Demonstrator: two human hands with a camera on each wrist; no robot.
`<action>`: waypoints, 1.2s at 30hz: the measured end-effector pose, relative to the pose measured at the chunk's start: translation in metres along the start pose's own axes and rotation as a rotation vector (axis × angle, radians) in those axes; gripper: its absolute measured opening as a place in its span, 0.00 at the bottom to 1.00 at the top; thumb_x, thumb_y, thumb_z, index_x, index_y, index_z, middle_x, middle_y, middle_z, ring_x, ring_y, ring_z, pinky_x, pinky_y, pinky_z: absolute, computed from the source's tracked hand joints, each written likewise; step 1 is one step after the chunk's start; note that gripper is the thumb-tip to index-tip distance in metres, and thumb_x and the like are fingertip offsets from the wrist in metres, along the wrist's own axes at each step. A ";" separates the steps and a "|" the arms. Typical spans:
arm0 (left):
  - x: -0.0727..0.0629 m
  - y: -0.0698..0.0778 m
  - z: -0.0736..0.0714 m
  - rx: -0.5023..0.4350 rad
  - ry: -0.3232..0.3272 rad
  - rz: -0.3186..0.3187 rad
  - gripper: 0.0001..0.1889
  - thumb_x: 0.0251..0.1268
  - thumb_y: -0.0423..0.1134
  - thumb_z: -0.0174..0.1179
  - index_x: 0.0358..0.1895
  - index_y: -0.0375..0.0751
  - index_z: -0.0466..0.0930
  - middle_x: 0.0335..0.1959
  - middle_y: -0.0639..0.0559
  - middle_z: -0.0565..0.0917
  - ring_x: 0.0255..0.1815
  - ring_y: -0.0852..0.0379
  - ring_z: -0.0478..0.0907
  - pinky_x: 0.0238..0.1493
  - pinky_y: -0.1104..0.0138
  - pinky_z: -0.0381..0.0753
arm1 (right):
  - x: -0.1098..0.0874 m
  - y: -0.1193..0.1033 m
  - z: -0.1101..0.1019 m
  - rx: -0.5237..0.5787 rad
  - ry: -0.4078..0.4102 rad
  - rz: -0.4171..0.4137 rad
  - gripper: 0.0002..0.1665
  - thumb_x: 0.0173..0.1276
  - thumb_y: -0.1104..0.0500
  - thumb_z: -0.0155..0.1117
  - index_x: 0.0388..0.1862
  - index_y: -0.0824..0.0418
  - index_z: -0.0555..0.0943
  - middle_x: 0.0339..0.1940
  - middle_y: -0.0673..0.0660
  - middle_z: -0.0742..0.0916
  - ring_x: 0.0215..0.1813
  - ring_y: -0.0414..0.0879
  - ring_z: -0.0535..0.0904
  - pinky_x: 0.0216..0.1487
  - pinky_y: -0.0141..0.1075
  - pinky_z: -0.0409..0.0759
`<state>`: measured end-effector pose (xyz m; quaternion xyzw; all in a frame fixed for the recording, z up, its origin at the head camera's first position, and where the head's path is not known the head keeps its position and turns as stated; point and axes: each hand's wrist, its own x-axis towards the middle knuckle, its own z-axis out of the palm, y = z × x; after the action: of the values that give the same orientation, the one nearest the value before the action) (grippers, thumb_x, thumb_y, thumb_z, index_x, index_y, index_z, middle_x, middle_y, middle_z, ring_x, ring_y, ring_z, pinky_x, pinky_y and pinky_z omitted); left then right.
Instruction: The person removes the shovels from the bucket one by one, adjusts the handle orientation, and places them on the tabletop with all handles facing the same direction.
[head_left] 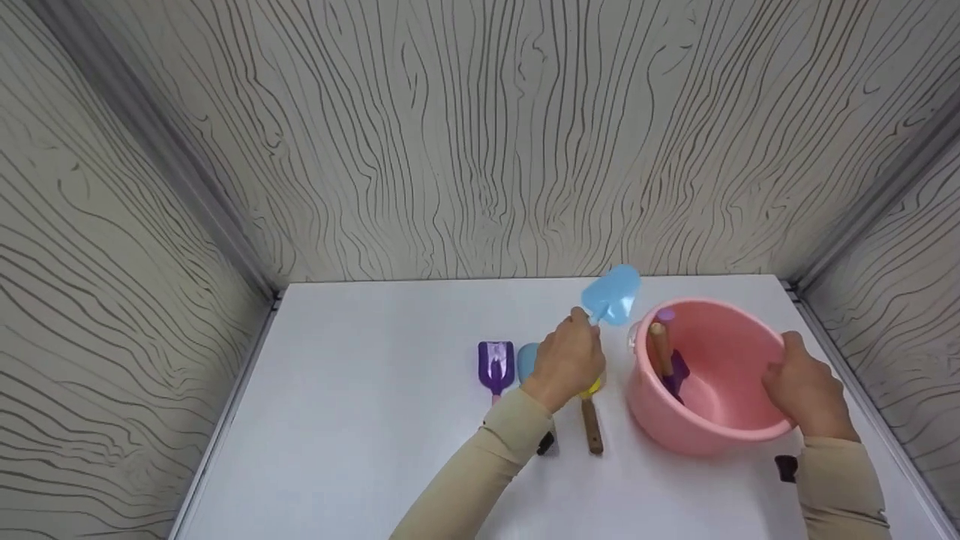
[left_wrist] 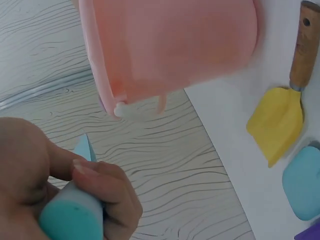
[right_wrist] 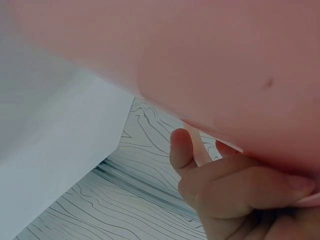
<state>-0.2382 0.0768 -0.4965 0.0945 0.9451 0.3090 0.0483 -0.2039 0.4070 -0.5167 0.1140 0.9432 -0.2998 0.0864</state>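
My left hand (head_left: pixel 566 362) grips a light blue toy shovel (head_left: pixel 613 294) by its handle, with the blade raised beside the bucket's left rim. In the left wrist view the fingers wrap a pale handle with a teal end (left_wrist: pixel 70 220). A pink bucket (head_left: pixel 679 435) stands on the right, tilted. My right hand (head_left: pixel 814 390) holds its right rim, fingers curled over the edge. Inside, a wooden handle (head_left: pixel 663 351) and a purple blade (head_left: pixel 680 371) lean against the left wall.
On the white table (head_left: pixel 360 420), left of the bucket, lie a purple shovel (head_left: pixel 496 364), another blue shovel (head_left: pixel 526 363) partly hidden by my left hand, and a yellow shovel with a brown handle (head_left: pixel 592 427). Wood-patterned panels (head_left: pixel 480 150) enclose the table at the back and sides.
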 end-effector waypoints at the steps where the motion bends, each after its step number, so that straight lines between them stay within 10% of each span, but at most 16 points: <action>1: 0.000 -0.004 -0.001 -0.012 0.007 -0.005 0.16 0.88 0.45 0.47 0.62 0.36 0.73 0.32 0.53 0.77 0.24 0.63 0.75 0.26 0.72 0.78 | 0.000 0.000 0.000 -0.003 -0.001 0.004 0.35 0.83 0.60 0.39 0.81 0.74 0.47 0.43 0.78 0.82 0.29 0.56 0.84 0.25 0.44 0.83; 17: -0.019 -0.080 0.007 -0.242 0.098 -0.042 0.14 0.87 0.41 0.52 0.62 0.34 0.71 0.33 0.51 0.78 0.28 0.62 0.78 0.32 0.70 0.85 | -0.001 0.000 0.003 0.002 -0.006 -0.004 0.33 0.83 0.59 0.38 0.79 0.72 0.49 0.40 0.76 0.82 0.28 0.55 0.84 0.24 0.45 0.83; 25: -0.029 -0.104 0.021 -0.316 0.156 -0.124 0.18 0.84 0.37 0.55 0.68 0.35 0.68 0.52 0.46 0.82 0.52 0.53 0.85 0.62 0.53 0.86 | -0.005 0.004 -0.002 -0.025 0.007 -0.015 0.33 0.84 0.59 0.38 0.79 0.74 0.48 0.36 0.75 0.82 0.27 0.55 0.83 0.24 0.45 0.82; 36: -0.048 -0.148 0.034 -0.337 0.220 -0.170 0.22 0.86 0.36 0.52 0.74 0.31 0.65 0.63 0.39 0.78 0.68 0.41 0.81 0.71 0.45 0.78 | -0.003 -0.001 -0.003 -0.006 -0.005 -0.002 0.33 0.84 0.59 0.38 0.80 0.72 0.47 0.39 0.76 0.82 0.28 0.55 0.84 0.25 0.45 0.83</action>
<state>-0.2086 -0.0308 -0.6099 -0.0294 0.8843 0.4657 -0.0143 -0.2017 0.4075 -0.5134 0.1122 0.9439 -0.2976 0.0889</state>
